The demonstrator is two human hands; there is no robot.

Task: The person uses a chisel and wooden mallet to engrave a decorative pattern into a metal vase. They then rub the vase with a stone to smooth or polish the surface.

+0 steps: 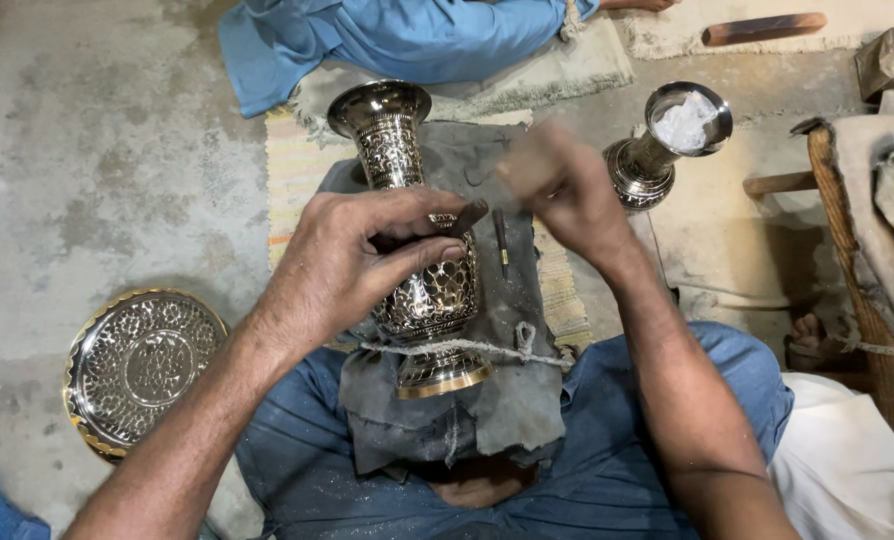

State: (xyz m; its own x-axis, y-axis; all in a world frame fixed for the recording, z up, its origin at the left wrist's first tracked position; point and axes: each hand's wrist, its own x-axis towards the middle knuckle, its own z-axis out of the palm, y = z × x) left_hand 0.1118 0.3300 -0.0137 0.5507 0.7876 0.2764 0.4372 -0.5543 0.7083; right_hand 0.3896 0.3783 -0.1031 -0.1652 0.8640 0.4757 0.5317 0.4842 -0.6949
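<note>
The engraved brass vase (417,290) lies on a grey cloth (507,400) over the lap, its long axis running 12 to 6 o'clock, mouth at 12 and roped foot at 6. The left hand (352,265) pinches a small chisel (457,220) against the vase body; the right hand (562,185), blurred at 2 o'clock, appears fisted, contents indiscernible. Count: two vases, the second (667,140) upright at 2 o'clock, and one engraved plate (137,365) at 9 o'clock.
</note>
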